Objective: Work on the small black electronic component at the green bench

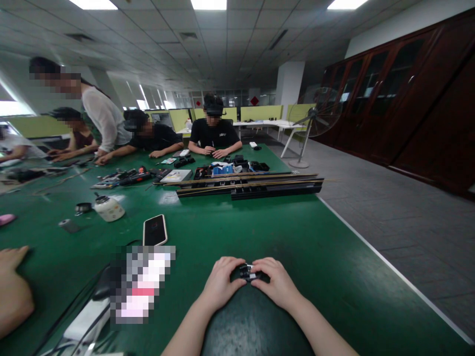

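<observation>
Low over the near part of the green table [208,227], both my hands meet around a small black part with silvery or white bits [248,273]. My left hand [223,282] pinches its left side between thumb and fingers. From the right, my right hand [275,281] grips the other side the same way. The part is too small for me to tell its kind, and my fingertips hide its ends. A dark rounded surface [256,326] lies below, between my forearms.
Long black rails with thin brass-coloured rods [274,188] lie ahead. On the left are a phone [155,230], a white jar [109,208], a grey cylinder [69,226], a power strip with cables [87,319] and another person's arm [15,291]. Several people sit or stand beyond; a fan [311,116] stands right.
</observation>
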{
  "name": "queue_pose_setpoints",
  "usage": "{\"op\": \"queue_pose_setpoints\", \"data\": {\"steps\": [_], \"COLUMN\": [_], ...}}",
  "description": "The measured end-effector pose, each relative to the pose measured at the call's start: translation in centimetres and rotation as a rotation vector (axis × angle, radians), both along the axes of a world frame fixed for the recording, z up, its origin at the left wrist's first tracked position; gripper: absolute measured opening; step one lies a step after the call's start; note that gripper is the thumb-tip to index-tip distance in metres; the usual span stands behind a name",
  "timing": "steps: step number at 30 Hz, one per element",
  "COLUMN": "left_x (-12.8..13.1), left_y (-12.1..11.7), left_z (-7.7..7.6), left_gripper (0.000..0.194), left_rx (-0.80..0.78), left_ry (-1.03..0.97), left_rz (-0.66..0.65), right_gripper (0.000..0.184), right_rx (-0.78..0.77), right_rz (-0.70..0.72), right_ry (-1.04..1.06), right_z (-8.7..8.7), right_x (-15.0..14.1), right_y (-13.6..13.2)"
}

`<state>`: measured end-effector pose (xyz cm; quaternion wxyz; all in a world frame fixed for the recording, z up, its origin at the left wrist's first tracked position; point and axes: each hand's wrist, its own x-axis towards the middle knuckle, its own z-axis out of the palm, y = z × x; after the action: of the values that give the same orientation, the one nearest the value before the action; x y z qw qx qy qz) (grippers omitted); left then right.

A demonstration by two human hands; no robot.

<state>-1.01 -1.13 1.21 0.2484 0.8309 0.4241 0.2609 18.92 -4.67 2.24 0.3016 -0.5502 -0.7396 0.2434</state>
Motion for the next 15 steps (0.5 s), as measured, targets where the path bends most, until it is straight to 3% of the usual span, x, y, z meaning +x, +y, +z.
{"op": "queue_pose_setpoints", "data": {"steps": [15], "left_x": [-0.04], "left_y": [-0.02], "left_z": [-0.1], "left_gripper": [0.039], "left_rx": [0.027], "left_ry": [0.006], "left_rz": [-0.007], "right_gripper": [0.026], "right_rx": [-0.006], "right_rz": [-0.004], "right_ry": [0.02], "right_z": [0.65], "right_x": [-0.1], "right_y": [-0.18]}}
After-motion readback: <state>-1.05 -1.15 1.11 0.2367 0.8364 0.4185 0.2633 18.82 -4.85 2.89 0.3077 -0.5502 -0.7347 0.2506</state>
